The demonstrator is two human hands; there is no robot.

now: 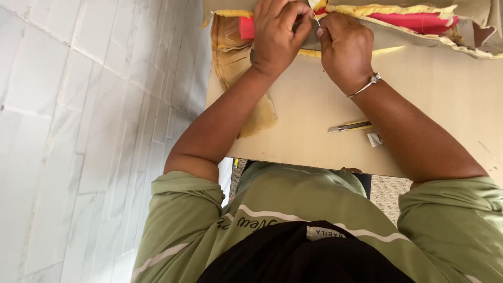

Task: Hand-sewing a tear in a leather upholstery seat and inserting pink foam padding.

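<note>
1. Nearest to us is our own olive-green shirt (293,209) with a dark cloth over its front, at the near edge of the tabletop (445,99).
2. Both forearms reach across the pale tabletop to its far edge.
3. Our left hand (277,34) lies curled over the torn tan and yellow fabric piece (236,57), its fingers (301,23) bent narrow and pinching the fabric's edge where it meets the right hand.
4. Our right hand (346,47), with a thin metal bangle (364,86) at the wrist, has its fingers closed tight on a thin needle (317,22); the needle's tip sits between the two hands, just at the fabric's edge.
5. A pink-red lining (419,22) shows under the yellow edge, partly beneath the left hand and running along the far edge towards the far right corner.
6. A strip of the tan fabric hangs down towards the left edge.
7. A utility knife (350,126) lies near the middle of the tabletop, just beside the right forearm, with a small metal clip (375,139) next to it.
8. Pale floor tiles (78,131) fill the left.
</note>
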